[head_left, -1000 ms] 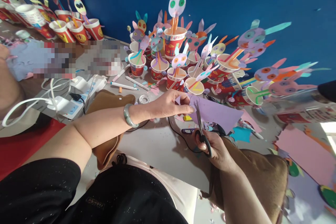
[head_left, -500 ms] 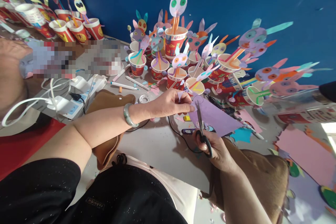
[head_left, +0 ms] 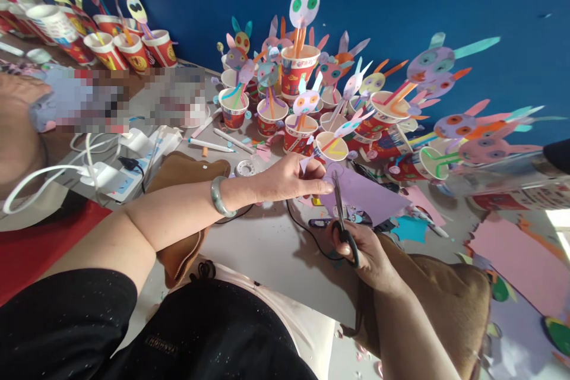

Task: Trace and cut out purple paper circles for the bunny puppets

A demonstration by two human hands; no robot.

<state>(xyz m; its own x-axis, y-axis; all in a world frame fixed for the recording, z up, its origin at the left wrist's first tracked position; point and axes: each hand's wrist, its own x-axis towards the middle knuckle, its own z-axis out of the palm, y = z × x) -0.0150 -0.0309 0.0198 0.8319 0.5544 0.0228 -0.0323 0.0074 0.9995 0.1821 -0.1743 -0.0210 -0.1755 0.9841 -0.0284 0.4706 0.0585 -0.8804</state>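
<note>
My left hand (head_left: 296,178) pinches the left edge of a sheet of purple paper (head_left: 371,197) between thumb and fingers. A drawn circle shows on the paper near my thumb. In my right hand (head_left: 363,252) is a pair of scissors (head_left: 341,211) with black handles, its blades pointing up and away from me. The blades lie at the paper's edge beside my left thumb; whether they are fully closed I cannot make out. Just behind the paper stands a paper cup (head_left: 330,147) with a paper figure in it.
Several red paper cups with paper rabbit figures (head_left: 305,6) crowd the back by the blue wall. A power strip with white cables (head_left: 104,175) lies left, near another person's arm (head_left: 18,113). Brown cushions (head_left: 436,297) lie under both arms. Pink paper (head_left: 516,261) is at right.
The purple paper has shifted and tilted slightly in my left hand, and the blades have moved a little along its edge. Both hands keep their hold.
</note>
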